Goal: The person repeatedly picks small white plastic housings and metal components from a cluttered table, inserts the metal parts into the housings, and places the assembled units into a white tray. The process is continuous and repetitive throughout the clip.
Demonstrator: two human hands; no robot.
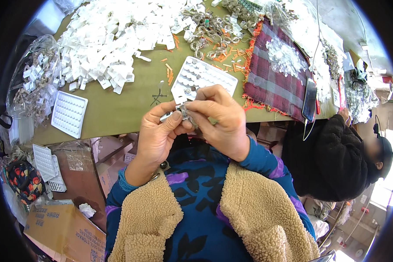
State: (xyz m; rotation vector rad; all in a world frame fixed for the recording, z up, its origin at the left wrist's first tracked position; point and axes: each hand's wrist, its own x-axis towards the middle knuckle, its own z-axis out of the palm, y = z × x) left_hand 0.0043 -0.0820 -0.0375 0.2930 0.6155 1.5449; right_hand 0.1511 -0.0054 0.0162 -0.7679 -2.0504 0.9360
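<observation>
Close together over the table's near edge, my two hands work on one small assembly. My left hand point(153, 137) is closed, pinching a small white plastic piece point(166, 116) between thumb and fingers. My right hand point(222, 120) is closed too, its thumb and forefinger on a small greyish, shiny piece point(186, 114) against the white one. Fingers cover much of both, so their exact kind is hidden. Just beyond the hands lies a white tray point(222, 79) with rows of round hollows, a few small parts on its near left corner.
A large heap of white plastic pieces point(105, 39) spreads at the back left, beside coiled cables point(201, 41) and orange strips point(225, 56). Another white tray point(69, 114) lies left. On the right are a plaid cloth point(270, 87), a phone point(309, 99) and a person in black point(327, 157).
</observation>
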